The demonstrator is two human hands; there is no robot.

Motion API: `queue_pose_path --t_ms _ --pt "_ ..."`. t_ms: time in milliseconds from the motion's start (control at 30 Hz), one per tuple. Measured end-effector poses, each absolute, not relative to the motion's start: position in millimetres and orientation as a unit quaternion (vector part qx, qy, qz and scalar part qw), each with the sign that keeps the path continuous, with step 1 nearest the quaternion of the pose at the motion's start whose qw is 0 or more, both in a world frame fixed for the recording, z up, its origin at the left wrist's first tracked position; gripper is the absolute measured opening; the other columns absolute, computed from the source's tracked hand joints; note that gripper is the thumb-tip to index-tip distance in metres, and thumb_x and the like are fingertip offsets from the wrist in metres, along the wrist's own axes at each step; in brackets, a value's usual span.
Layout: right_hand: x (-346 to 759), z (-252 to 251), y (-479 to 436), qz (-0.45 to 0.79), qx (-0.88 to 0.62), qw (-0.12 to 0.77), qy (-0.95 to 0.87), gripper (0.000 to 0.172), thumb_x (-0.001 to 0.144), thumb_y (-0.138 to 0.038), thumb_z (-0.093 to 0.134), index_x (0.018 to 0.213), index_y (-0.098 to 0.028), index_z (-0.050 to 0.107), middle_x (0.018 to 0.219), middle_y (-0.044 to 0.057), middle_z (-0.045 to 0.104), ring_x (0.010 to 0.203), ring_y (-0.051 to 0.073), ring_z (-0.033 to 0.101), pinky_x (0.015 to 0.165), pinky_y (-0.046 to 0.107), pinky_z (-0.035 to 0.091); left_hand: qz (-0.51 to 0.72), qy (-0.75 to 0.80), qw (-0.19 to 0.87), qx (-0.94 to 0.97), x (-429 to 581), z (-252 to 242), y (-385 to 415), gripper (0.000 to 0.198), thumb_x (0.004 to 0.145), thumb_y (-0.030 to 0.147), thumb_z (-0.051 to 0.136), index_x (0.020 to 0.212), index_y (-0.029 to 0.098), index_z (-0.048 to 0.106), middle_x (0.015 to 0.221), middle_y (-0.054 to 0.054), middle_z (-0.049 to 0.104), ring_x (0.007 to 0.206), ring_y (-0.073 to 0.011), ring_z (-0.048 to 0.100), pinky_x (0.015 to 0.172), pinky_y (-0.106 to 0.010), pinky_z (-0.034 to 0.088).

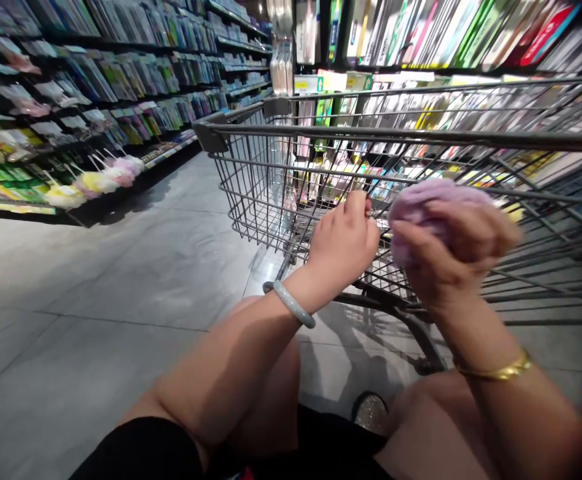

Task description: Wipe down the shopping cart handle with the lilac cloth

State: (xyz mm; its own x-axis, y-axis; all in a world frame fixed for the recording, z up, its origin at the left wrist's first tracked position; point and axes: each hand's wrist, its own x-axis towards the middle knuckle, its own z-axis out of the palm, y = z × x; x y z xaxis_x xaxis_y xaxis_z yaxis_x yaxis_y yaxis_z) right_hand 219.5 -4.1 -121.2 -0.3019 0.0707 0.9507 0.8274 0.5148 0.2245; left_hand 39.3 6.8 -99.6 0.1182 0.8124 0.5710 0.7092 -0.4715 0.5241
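In the head view, my right hand (461,243) is closed around a bunched lilac cloth (421,197), soft and fluffy-looking. It is held up against the wire side of a grey metal shopping cart (271,190); whether the cloth touches the wires I cannot tell. To its left, my left hand (345,233) is curled at the same wire side, its fingers closed on the cart's wires. Its fingertips are mostly hidden behind the hand. A pale bangle circles my left wrist and a gold one my right. The right hand is slightly blurred.
Shelves of packaged goods (411,33) rise behind the cart. More shelves (135,80) stand at the left, with fluffy pastel dusters (95,183) low on their edge. Grey floor (95,287) lies between. My bent knees are close below the cart.
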Motion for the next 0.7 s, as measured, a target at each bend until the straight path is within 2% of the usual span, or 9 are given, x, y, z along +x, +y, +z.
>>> queue_pose_path --t_ms 100,200,233,300,400,500,600,633,700 --pt "214 -136 -8 -0.422 -0.326 0.412 -0.739 0.053 0.075 -0.033 0.077 0.126 -0.035 0.064 0.141 0.006 0.051 0.134 0.035 0.04 0.112 0.055 0.035 0.427 0.479 0.069 0.764 35 -100 7 0.017 0.091 0.018 0.049 0.106 0.022 0.045 0.101 -0.005 0.064 0.091 -0.0202 0.061 0.081 -0.036 0.046" --pt "219 -138 -13 -0.373 -0.363 0.393 -0.758 0.066 0.072 -0.043 0.079 0.134 -0.031 0.058 0.157 0.009 0.03 0.145 0.046 0.02 0.116 0.069 0.02 0.419 0.452 0.071 0.784 30 -100 8 0.016 0.092 0.017 0.048 0.107 0.022 0.045 0.101 -0.005 0.064 0.092 -0.0192 0.061 0.081 -0.035 0.047" --pt "222 -136 -13 -0.371 -0.355 0.394 -0.762 0.068 0.071 -0.042 0.08 0.134 -0.031 0.058 0.159 0.009 0.026 0.146 0.048 0.018 0.115 0.07 0.019 0.417 0.449 0.069 0.787 29 -100 8 0.016 0.092 0.017 0.047 0.107 0.022 0.045 0.102 -0.005 0.063 0.092 -0.019 0.061 0.081 -0.035 0.047" --pt "228 -133 -11 -0.382 -0.323 0.41 -0.763 0.065 0.07 -0.031 0.082 0.132 -0.032 0.06 0.159 0.009 0.026 0.145 0.046 0.024 0.114 0.067 0.027 0.414 0.45 0.063 0.789 28 -100 8 0.015 0.092 0.018 0.047 0.107 0.021 0.045 0.101 -0.004 0.063 0.091 -0.0189 0.06 0.081 -0.035 0.047" --pt "226 -136 -10 -0.396 -0.291 0.451 -0.745 0.054 0.07 -0.017 0.08 0.12 -0.033 0.067 0.149 0.007 0.045 0.136 0.038 0.043 0.111 0.056 0.04 0.41 0.455 0.062 0.788 28 -99 8 0.016 0.092 0.021 0.048 0.108 0.021 0.045 0.101 -0.005 0.064 0.09 -0.0193 0.06 0.08 -0.035 0.047" --pt "215 -148 -15 -0.394 -0.315 0.439 -0.744 0.043 0.075 -0.017 0.076 0.113 -0.036 0.07 0.134 0.002 0.061 0.126 0.03 0.054 0.107 0.052 0.041 0.411 0.45 0.077 0.789 28 -100 7 0.018 0.091 0.019 0.049 0.108 0.022 0.045 0.107 -0.005 0.064 0.093 -0.0192 0.061 0.082 -0.034 0.047" --pt "216 -151 -20 -0.404 -0.337 0.389 -0.756 0.04 0.08 -0.018 0.072 0.113 -0.04 0.069 0.126 -0.003 0.066 0.116 0.025 0.061 0.101 0.047 0.041 0.411 0.448 0.084 0.789 26 -100 7 0.021 0.089 0.016 0.05 0.109 0.022 0.044 0.11 -0.006 0.064 0.096 -0.0191 0.06 0.084 -0.034 0.047" --pt "222 -149 -20 -0.405 -0.337 0.392 -0.755 0.039 0.079 -0.02 0.074 0.111 -0.041 0.07 0.123 -0.004 0.067 0.113 0.024 0.062 0.098 0.045 0.041 0.408 0.45 0.083 0.79 25 -99 6 0.021 0.089 0.017 0.05 0.109 0.022 0.045 0.11 -0.006 0.064 0.095 -0.0193 0.06 0.084 -0.034 0.047" --pt "240 -139 -18 -0.38 -0.346 0.458 -0.725 0.033 0.071 -0.024 0.081 0.098 -0.044 0.073 0.116 -0.007 0.07 0.106 0.023 0.064 0.091 0.042 0.043 0.403 0.454 0.081 0.79 24 -98 5 0.02 0.09 0.019 0.05 0.109 0.021 0.045 0.107 -0.006 0.064 0.094 -0.0197 0.06 0.082 -0.035 0.047"
